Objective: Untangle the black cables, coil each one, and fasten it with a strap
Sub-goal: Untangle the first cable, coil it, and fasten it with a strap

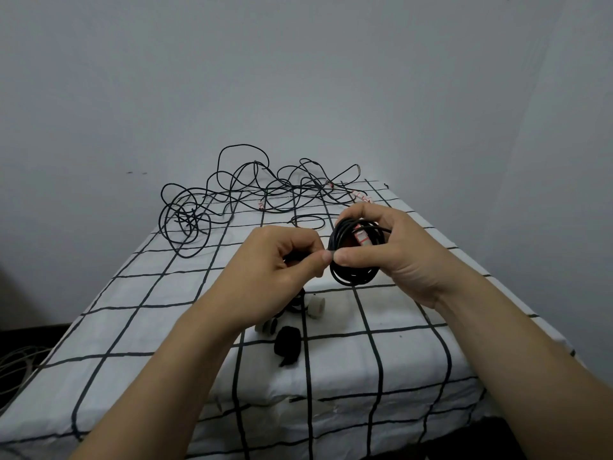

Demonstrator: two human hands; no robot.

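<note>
Above the worktop (pixel 408 356), the right hand (pixel 394 257) grips the coil (pixel 355 277) while the left hand (pixel 282 263) pinches a dark end (pixel 292 258) at its rim; if either hold slackens, the coil would likely spring open before it is fastened.

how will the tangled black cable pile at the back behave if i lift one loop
Probably floppy yet springy: the tangled cable stands in loose arcs above the checked cloth. Lifting one loop would likely drag others along, since strands cross many times. It looks thin, so probably light.
</note>
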